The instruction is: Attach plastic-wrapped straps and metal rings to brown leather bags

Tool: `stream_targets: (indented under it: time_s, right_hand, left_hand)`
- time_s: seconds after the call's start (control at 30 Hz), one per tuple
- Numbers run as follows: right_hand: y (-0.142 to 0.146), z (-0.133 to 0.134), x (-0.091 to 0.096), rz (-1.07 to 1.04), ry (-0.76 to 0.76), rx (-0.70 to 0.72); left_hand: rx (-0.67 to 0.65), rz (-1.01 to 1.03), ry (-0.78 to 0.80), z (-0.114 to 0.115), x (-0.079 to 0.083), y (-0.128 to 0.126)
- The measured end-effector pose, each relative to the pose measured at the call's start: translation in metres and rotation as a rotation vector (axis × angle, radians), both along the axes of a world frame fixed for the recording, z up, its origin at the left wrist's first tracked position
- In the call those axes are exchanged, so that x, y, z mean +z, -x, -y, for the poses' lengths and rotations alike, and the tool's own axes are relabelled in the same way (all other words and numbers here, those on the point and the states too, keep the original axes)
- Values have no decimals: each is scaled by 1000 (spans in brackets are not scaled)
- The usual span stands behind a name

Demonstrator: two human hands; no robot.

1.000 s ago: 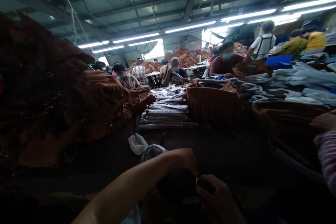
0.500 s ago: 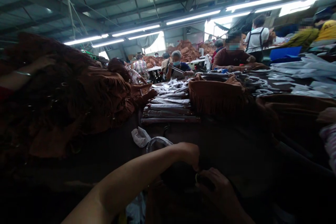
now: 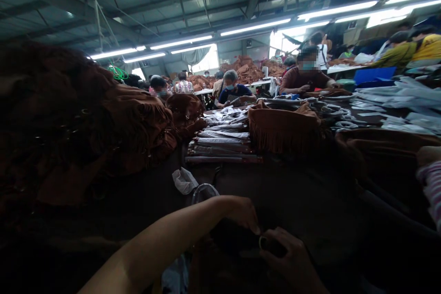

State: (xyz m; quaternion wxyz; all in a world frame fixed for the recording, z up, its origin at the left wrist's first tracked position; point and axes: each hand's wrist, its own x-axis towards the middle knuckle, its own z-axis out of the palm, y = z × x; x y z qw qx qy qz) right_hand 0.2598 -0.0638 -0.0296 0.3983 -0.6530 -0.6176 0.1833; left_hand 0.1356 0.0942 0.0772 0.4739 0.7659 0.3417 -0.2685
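My left hand point(image 3: 243, 213) reaches in from the lower left with its fingers curled and pinched down on a dark item point(image 3: 234, 243) that lies in deep shadow at the bottom centre. My right hand point(image 3: 287, 257) comes up from below, fingers closed round a small metal ring point(image 3: 262, 242) at the edge of that dark item. The fingertips of both hands almost meet at the ring. I cannot make out what the dark item is.
A big heap of brown fringed suede bags point(image 3: 86, 128) fills the left. Another fringed bag point(image 3: 284, 128) and a stack of flat wrapped strips point(image 3: 220, 144) lie ahead. Crumpled white plastic point(image 3: 184, 180) lies close. Several people sit at work along the far tables; a striped sleeve point(image 3: 430, 188) shows at right.
Both hands have stayed at the same spot on the dark item, shifting only slightly downward. The arm that lay over the brown heap at left is gone from view.
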Motion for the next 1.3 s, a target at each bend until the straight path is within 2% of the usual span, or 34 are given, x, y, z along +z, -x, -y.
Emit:
stream_targets:
  time_s: [0.07,0.17,0.2,0.23,0.37,0.47,0.63,0.83,1.1,1.3]
  right_hand:
    - [-1,0,-1,-5,-7,26]
    - [-1,0,-1,-4,-9,77]
    - [0,-1,-1,-3,-6,92]
    - [0,-1,0,0,-4,108]
    - [2,1,8,27,39,121]
    - [2,2,16,54,113,139]
    - [1,2,32,120,196,245]
    - [1,5,35,173,216,309]
    - [-3,5,22,77,149,276]
    - [-4,6,23,19,166,278]
  left_hand:
    - [-35,25,-47,5,1,2]
    - [-173,57,-376,15,2,0]
    - [-195,49,-422,16,1,0]
    - [-192,32,-397,16,-1,-1]
    - [-78,-24,-66,5,-13,2]
    - [-7,-33,3,0,-24,7]
    - [74,-34,103,3,-39,12]
    - [151,-2,174,6,-47,18]
    - [227,53,195,7,-40,25]
    - [227,54,147,13,-35,26]
